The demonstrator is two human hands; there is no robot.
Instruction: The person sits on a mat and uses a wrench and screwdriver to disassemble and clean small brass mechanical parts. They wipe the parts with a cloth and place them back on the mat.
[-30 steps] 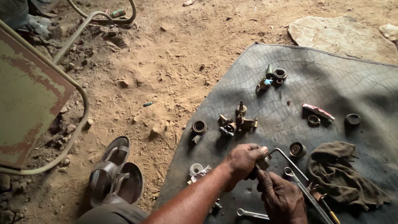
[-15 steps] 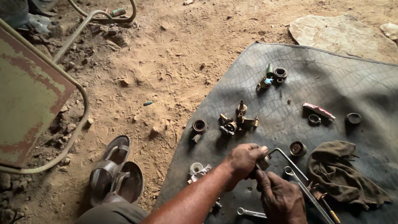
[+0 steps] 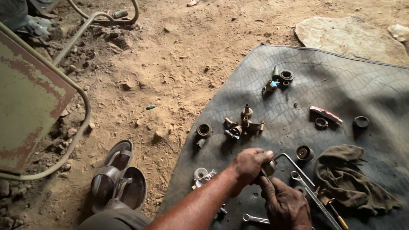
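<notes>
1. My hands meet low on the dark rubber mat point(image 3: 364, 89), well inside its left edge; open mat lies up and right of them, bare dirt floor point(image 3: 179, 68) to the left.
2. Left hand point(image 3: 250, 164) is curled tight round a small brass fitting point(image 3: 268, 169); only a bit of it shows between my fingers.
3. Right hand point(image 3: 285, 206) is closed, fingertips pinching at that fitting from below. I can't tell what else it grips.
4. Bent metal rod point(image 3: 293, 161) runs out from under the left hand, toward the right.
5. Count: two spanners, a long one point(image 3: 326, 214) lying diagonally and a short one point(image 3: 254, 218) just below my hands.
6. One crumpled olive rag point(image 3: 351, 179), soft folds, right of the hands, near the long spanner.
7. Brass parts cluster point(image 3: 243, 123) above the hands; small round rings and caps are scattered further up, too small to count surely.
8. One pair of sandals point(image 3: 117, 176) on the dirt by the mat's left edge.
9. Rusty, peeling metal panel point(image 3: 8, 98) with a tube frame closes off the far left.
</notes>
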